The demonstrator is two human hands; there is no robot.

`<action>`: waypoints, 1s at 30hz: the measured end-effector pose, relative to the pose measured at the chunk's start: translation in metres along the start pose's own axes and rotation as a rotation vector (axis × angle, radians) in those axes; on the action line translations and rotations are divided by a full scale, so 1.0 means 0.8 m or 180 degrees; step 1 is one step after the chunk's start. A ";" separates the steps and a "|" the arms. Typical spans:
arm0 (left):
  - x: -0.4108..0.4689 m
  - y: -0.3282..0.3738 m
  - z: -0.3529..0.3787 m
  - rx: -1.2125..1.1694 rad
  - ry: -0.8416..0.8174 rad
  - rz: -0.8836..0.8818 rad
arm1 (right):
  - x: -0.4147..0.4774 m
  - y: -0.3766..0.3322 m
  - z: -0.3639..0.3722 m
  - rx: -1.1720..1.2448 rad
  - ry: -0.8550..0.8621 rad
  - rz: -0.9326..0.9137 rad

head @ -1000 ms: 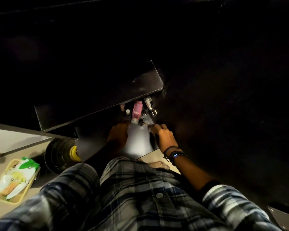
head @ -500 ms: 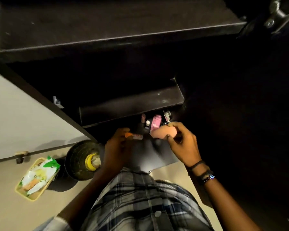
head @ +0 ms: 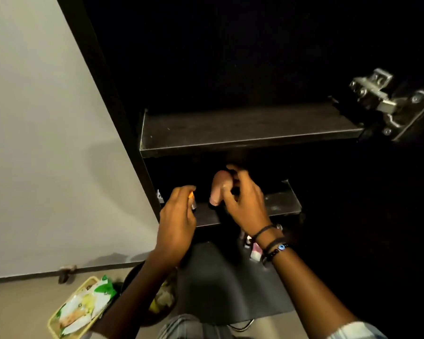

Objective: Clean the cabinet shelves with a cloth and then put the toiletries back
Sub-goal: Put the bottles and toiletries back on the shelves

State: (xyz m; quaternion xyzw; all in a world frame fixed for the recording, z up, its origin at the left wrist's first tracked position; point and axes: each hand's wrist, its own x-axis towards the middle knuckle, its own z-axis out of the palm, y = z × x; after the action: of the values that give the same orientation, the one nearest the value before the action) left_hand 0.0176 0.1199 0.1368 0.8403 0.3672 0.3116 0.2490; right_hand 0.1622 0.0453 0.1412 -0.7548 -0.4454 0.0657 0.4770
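A dark cabinet stands open before me with an upper shelf [head: 242,129] and a middle shelf [head: 279,201]. My right hand [head: 245,204] grips a peach-coloured tube [head: 219,187], upright just above the middle shelf's front edge. My left hand [head: 178,216] holds a small item with an orange tip [head: 192,196] beside it, at the shelf's left end. Low down on the bottom shelf [head: 220,277], several small toiletries [head: 253,249] including a pink one show behind my right wrist. No cloth is in view.
A metal door hinge [head: 387,104] sticks out at the upper right. On the floor at lower left lie a yellow basket with green-and-white packets [head: 81,309] and a dark round bin [head: 162,297]. A pale wall [head: 47,143] fills the left.
My view has risen from the bottom shelf to the upper shelves. Both hands came up from the bottom shelf, each with an item, to the middle shelf's edge.
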 end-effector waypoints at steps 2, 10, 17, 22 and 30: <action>0.014 0.001 0.007 0.0325 -0.0132 -0.0225 | 0.013 0.001 0.014 -0.0226 -0.0089 0.0015; 0.031 0.003 0.026 0.0663 -0.0399 -0.0909 | 0.025 0.016 0.040 -0.0561 -0.0548 0.0117; 0.025 0.002 0.044 0.0338 -0.0132 -0.1362 | 0.022 0.016 0.049 -0.0424 -0.0633 0.0236; 0.022 -0.011 0.060 0.0074 0.0167 -0.1569 | 0.027 0.015 0.065 -0.0302 -0.0702 0.0201; 0.016 -0.019 0.071 -0.0062 0.0321 -0.1627 | 0.031 0.023 0.076 -0.0160 -0.0786 0.0128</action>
State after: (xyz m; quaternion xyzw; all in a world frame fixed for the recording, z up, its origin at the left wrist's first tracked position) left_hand 0.0578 0.1281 0.0929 0.7011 0.5766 0.2836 0.3092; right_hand 0.1566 0.1012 0.1021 -0.7615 -0.4870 0.1564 0.3981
